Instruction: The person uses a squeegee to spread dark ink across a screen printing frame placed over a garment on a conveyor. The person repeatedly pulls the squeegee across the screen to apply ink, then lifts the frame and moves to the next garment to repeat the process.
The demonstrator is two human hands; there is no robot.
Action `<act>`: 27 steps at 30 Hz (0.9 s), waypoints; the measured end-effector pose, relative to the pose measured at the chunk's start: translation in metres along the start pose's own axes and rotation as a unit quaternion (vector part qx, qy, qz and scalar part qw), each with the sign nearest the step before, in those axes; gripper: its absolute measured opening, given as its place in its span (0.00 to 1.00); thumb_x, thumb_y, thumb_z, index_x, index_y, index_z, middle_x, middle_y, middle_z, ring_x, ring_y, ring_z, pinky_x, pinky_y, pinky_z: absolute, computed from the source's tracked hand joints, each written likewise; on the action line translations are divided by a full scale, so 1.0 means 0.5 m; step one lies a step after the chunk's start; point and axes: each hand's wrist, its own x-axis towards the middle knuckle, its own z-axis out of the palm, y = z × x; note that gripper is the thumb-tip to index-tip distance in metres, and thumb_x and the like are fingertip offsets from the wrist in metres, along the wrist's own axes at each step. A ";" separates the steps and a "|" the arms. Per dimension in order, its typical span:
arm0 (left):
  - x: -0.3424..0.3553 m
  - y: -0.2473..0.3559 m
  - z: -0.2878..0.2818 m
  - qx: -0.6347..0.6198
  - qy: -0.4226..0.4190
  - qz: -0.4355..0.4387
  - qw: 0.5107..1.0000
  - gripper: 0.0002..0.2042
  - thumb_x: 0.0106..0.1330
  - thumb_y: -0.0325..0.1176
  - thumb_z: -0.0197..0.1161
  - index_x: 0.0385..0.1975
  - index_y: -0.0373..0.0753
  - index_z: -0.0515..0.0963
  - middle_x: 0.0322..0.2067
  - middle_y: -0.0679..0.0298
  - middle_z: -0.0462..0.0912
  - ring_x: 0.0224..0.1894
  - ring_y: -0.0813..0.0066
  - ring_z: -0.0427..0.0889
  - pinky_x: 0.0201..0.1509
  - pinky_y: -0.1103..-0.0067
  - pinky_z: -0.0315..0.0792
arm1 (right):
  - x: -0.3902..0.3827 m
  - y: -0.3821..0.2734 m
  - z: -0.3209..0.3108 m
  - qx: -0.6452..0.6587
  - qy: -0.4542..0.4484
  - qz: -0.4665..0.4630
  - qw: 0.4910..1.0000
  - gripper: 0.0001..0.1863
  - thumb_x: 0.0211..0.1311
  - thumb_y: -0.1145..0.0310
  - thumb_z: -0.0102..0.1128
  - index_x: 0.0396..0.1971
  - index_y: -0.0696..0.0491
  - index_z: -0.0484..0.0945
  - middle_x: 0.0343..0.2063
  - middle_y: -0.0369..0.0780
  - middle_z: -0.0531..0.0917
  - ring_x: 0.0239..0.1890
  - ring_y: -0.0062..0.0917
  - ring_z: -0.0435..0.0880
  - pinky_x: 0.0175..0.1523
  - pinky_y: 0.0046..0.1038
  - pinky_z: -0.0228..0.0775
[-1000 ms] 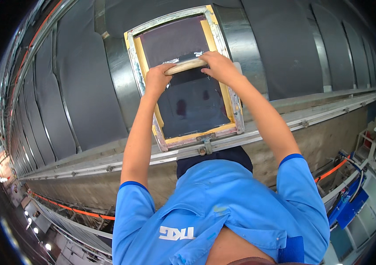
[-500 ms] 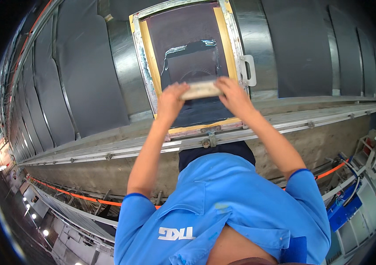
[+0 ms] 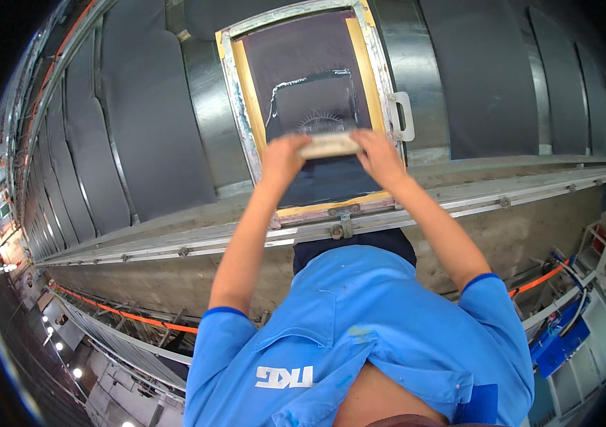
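Observation:
A metal-framed printing screen (image 3: 240,121) with yellow tape along its inner edges lies on the long table in front of me. Its dark mesh (image 3: 296,57) carries a pale outlined design. Across the mesh I hold a pale wooden squeegee (image 3: 328,144) by both ends. My left hand (image 3: 282,158) grips its left end and my right hand (image 3: 377,156) grips its right end. The squeegee sits over the near half of the mesh, just below the design.
Dark fabric panels (image 3: 146,107) lie in a row along the table on both sides of the screen. A metal rail (image 3: 502,196) runs along the table's near edge. A handle (image 3: 401,116) sticks out from the screen's right side. Blue machinery (image 3: 566,341) stands at the lower right.
Both hands have kept hold of the squeegee and drawn it toward me down the mesh; more of the design above it is now uncovered.

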 end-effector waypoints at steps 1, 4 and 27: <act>-0.040 0.001 0.017 -0.003 0.002 0.009 1.000 0.23 0.48 0.19 0.68 0.48 0.44 0.86 0.51 0.59 0.86 0.53 0.59 0.85 0.58 0.70 0.79 | -0.037 -0.014 0.003 0.006 -0.017 0.012 1.000 0.23 0.53 0.77 0.66 0.52 0.56 0.79 0.51 0.47 0.82 0.56 0.45 0.79 0.62 0.41 0.72; -0.116 0.014 0.051 -0.003 0.055 0.036 0.998 0.25 0.47 0.17 0.66 0.48 0.44 0.86 0.52 0.62 0.86 0.57 0.60 0.83 0.64 0.67 0.76 | -0.075 -0.027 -0.021 0.052 -0.057 0.032 0.996 0.26 0.54 0.71 0.72 0.55 0.55 0.79 0.53 0.45 0.82 0.59 0.40 0.79 0.63 0.40 0.72; -0.373 -0.270 -0.149 -0.007 0.112 0.002 0.994 0.30 0.48 0.17 0.66 0.57 0.42 0.80 0.61 0.61 0.80 0.67 0.57 0.74 0.74 0.65 0.66 | 0.240 -0.174 0.228 0.077 0.264 0.176 0.945 0.14 0.71 0.57 0.59 0.45 0.51 0.84 0.30 0.50 0.86 0.33 0.41 0.86 0.41 0.39 0.73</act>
